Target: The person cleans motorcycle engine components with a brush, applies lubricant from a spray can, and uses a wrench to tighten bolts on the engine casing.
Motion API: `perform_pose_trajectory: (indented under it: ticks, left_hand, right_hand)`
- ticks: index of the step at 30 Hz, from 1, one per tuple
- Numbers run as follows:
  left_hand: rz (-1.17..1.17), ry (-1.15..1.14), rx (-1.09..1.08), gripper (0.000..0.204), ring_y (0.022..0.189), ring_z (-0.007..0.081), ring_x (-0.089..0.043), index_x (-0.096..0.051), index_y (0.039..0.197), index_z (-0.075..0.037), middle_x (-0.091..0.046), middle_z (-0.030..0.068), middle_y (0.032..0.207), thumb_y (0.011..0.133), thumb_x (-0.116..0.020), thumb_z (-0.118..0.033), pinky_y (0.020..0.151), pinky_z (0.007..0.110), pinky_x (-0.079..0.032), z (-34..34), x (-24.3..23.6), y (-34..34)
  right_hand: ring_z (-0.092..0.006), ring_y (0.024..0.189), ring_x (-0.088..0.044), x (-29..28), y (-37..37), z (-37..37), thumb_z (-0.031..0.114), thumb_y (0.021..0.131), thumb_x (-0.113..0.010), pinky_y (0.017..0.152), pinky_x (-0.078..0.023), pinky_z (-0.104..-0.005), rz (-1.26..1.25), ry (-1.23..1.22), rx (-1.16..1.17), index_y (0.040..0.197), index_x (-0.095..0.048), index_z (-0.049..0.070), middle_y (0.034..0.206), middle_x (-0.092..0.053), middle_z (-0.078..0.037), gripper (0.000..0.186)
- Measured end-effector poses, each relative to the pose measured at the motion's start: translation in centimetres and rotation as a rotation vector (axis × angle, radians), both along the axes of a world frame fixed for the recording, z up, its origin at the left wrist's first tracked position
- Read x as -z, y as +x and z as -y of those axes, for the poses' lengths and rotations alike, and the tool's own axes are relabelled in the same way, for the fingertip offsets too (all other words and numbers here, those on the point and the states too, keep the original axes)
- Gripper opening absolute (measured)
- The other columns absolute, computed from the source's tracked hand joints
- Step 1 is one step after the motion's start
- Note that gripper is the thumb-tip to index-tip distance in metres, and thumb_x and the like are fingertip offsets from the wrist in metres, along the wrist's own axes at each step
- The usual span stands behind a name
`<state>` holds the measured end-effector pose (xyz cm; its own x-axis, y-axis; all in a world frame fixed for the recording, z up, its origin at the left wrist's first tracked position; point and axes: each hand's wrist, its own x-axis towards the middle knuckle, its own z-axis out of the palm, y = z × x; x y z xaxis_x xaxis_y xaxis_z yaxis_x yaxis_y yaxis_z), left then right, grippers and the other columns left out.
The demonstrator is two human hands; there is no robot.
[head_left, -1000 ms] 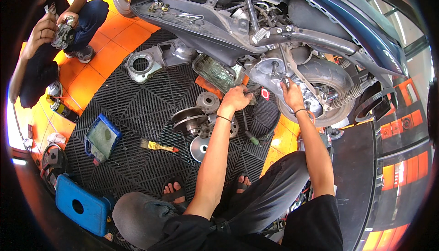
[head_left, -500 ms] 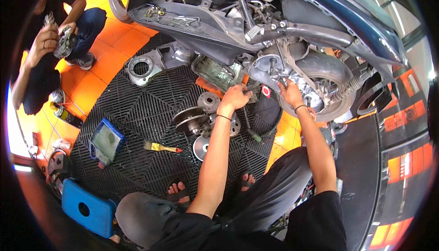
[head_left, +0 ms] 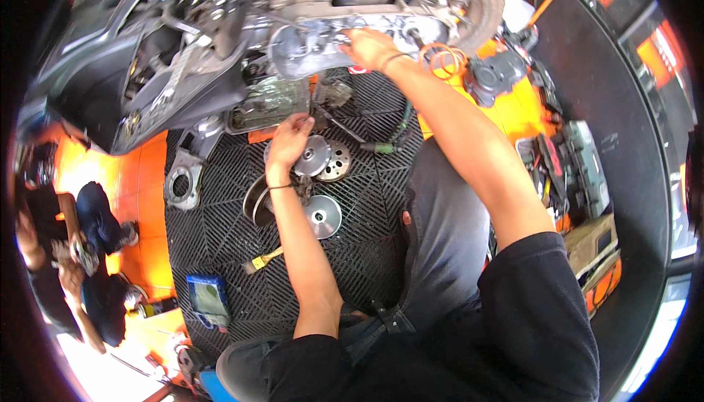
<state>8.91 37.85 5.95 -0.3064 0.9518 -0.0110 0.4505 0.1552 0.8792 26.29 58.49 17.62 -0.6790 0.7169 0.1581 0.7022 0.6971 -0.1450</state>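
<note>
My right hand [head_left: 369, 49] reaches to the exposed grey transmission case [head_left: 293, 54] of a scooter. Its fingers are bunched against the case, and whatever they grip is hidden. My left hand [head_left: 290, 140] is held over the floor mat beside a metal tray [head_left: 268, 105] with a wet, shiny inside. Its fingers are curled together, and anything in them is too small to make out. Below it lie round metal parts: a pulley disc [head_left: 313, 154], a plate with holes [head_left: 335, 161], a dark clutch drum [head_left: 257, 200] and a shiny disc [head_left: 323, 216].
A yellow-handled brush [head_left: 262, 260], a blue-rimmed tray [head_left: 209, 299] and a metal cover [head_left: 183, 182] lie on the black ribbed mat [head_left: 367, 248]. A green-ended tool [head_left: 381, 148] is near my knee. Toolboxes [head_left: 587, 167] stand right. Another person's hands [head_left: 73, 266] hold a metal part.
My view has swung right, so the scooter and floor parts appear shifted left. My right hand remains at the case; my left hand has drawn back from the tray's edge toward the round parts.
</note>
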Motion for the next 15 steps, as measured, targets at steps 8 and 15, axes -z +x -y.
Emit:
perform_pose_trajectory:
  ticks: [8,15]
  left_hand:
    - [-0.278,-0.182,0.213,0.047,0.112,0.0252,-0.063,-0.064,0.129,-0.004,-0.067,0.0145,0.124,0.097,-0.052,-0.037,0.096,0.039,-0.047,-7.5,-1.7,0.0]
    - [-1.288,-0.096,-0.124,0.054,0.118,0.0376,-0.063,-0.070,0.122,-0.008,-0.065,0.0186,0.130,0.093,-0.038,-0.042,0.100,0.046,-0.044,-25.6,-4.7,-5.7]
  right_hand:
    - [-0.0342,0.107,-0.069,4.1,-2.4,-1.1,0.024,0.089,-0.059,0.094,-0.054,-0.0509,-0.268,-0.117,0.140,0.115,-0.073,0.015,0.113,-0.072,-0.014,0.031]
    - [-0.0272,0.115,-0.066,3.2,-2.5,-1.9,0.028,0.095,-0.056,0.093,-0.054,-0.0465,-0.285,-0.441,0.143,0.119,-0.073,0.019,0.123,-0.070,-0.007,0.031]
